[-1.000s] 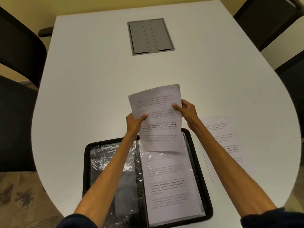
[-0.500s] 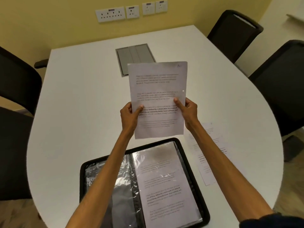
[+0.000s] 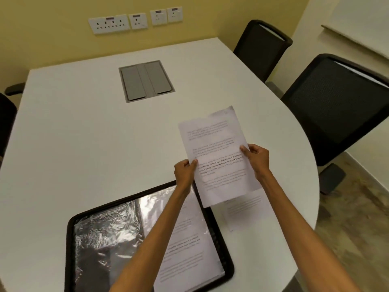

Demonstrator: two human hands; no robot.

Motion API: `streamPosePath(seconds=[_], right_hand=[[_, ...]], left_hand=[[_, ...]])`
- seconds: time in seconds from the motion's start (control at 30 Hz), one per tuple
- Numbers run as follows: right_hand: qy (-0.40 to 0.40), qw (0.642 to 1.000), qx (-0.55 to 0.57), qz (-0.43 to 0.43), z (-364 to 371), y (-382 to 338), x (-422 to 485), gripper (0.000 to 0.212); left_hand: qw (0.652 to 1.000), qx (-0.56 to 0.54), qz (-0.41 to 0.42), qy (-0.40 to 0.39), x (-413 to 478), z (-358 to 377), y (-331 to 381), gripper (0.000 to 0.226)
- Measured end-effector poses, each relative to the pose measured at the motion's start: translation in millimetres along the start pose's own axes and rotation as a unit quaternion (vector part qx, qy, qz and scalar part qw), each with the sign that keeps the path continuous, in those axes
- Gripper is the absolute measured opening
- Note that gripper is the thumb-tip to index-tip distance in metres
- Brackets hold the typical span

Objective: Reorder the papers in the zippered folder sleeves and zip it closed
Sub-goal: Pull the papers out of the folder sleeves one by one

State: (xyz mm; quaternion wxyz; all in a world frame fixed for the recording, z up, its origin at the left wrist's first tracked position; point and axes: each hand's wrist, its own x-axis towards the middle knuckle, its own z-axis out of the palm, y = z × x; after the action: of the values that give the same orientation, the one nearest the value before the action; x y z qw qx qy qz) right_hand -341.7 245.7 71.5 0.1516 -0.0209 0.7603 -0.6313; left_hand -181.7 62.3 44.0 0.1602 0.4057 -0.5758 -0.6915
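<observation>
A black zippered folder (image 3: 70,234) lies open near the table's front edge. Its left side shows crinkled clear sleeves (image 3: 105,239); a printed page sits in the right sleeve (image 3: 187,249). I hold a printed sheet (image 3: 216,144) in the air over the folder's far right corner and the table beside it. My left hand (image 3: 185,171) pinches the sheet's left edge and my right hand (image 3: 256,159) pinches its right edge. Another printed sheet (image 3: 248,209) lies flat on the table right of the folder, partly under the held sheet.
The white table (image 3: 84,144) has a grey cable hatch (image 3: 146,81) set in its middle. Two black mesh chairs (image 3: 336,106) stand at the right side, and a dark chair (image 3: 6,114) at the left. Wall sockets (image 3: 134,21) line the yellow wall.
The sheet has come clear of the folder's right sleeve, was lifted up in both hands, and has now moved right and down, over the loose sheet on the table.
</observation>
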Motion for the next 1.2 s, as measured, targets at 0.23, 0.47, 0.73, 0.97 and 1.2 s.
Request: streamPosePath(seconds=[0.23, 0.47, 0.73, 0.97, 1.2], right_hand=[[0.034, 0.991, -0.107, 0.073, -54.1, 62.0, 11.9, 0.024], [0.039, 0.974, -0.177, 0.135, -76.9, 115.7, 29.0, 0.029], [0.031, 0.963, -0.226, 0.146, -79.8, 145.1, 41.5, 0.024], [0.012, 0.952, -0.282, 0.120, -78.3, 154.5, 47.2, 0.026], [0.009, 0.947, -0.320, 0.037, -75.9, 157.9, 38.1, 0.031]], left_hand=[[0.990, 0.095, -0.103, -0.018, -15.4, 39.4, -56.1, 0.016], [0.975, 0.174, -0.140, -0.005, -16.2, 63.3, -90.8, 0.011], [0.951, 0.272, -0.141, 0.029, -6.2, 77.1, -110.8, 0.020], [0.937, 0.321, -0.129, 0.040, -6.0, 82.2, -113.4, 0.023], [0.939, 0.323, -0.099, 0.059, -12.6, 81.9, -113.0, 0.024]])
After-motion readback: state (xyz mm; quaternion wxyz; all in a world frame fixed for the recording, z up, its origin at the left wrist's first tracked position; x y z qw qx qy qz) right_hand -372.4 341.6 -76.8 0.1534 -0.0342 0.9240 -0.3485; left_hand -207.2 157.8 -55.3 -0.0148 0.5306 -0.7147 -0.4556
